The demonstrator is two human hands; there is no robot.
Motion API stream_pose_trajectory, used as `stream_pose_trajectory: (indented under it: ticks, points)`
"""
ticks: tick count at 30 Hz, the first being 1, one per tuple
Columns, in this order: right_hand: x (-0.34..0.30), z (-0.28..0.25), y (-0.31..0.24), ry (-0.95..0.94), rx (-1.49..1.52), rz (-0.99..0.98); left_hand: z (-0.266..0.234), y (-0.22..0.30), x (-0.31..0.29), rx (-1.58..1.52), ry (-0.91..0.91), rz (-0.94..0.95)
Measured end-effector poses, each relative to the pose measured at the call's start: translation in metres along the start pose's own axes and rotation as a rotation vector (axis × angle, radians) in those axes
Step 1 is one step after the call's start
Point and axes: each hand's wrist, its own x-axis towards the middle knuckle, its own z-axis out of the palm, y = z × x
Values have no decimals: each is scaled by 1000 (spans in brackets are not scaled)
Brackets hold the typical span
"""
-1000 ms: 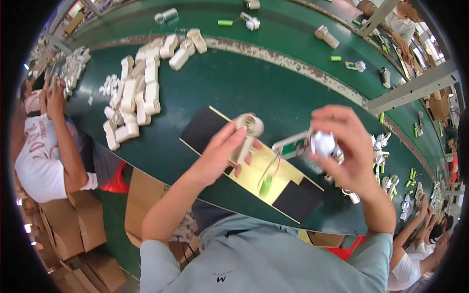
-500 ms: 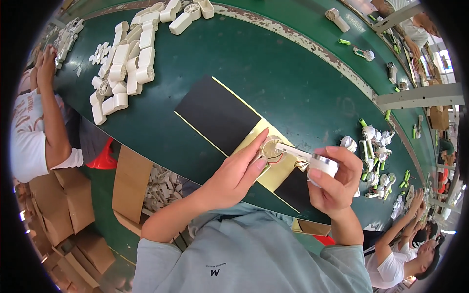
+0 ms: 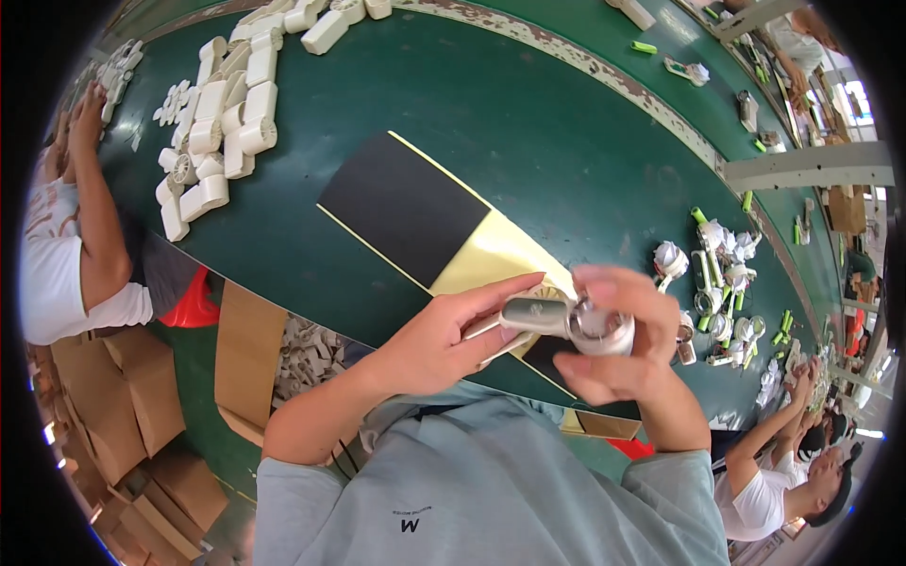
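My left hand (image 3: 429,340) grips a cream plastic fan housing, its thumb and fingers along the sides. Part of its round vented end shows above a grey-faced handle section (image 3: 535,313). Curled around the white round fan head (image 3: 601,332) at the end of that handle is my right hand (image 3: 642,330), slightly blurred. Handle and head lie over the housing; whether they are seated in it I cannot tell. Beneath both hands is a yellow mat with black panels (image 3: 406,208).
Cream housings (image 3: 226,118) are heaped at the far left, beside small white pieces (image 3: 176,102). Fan assemblies with green cylinders (image 3: 722,292) lie at right. An open carton (image 3: 250,354) of parts stands below the table edge. Co-workers sit left and right; a metal post (image 3: 802,170) crosses at right.
My right hand has brought the fan head left and turned it over, closer to my left hand. The handle's grey face now shows; the wires and the housing's inside are covered.
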Motion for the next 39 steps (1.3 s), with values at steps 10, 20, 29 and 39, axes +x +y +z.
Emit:
stream_pose_trajectory:
  ticks: [10,20,29,39]
  points:
    - [-20,-16,-13,-97,-493,467,-8,-5,24,-132,105,-14]
    - [-49,-13,-21,-409,-350,582,-11,-22,29,-37,161,110]
    - [-42,-48,-26,-369,-185,594,-4,-24,33,-36,192,147]
    - [-27,-48,-24,-294,-14,670,-6,-25,31,14,193,162]
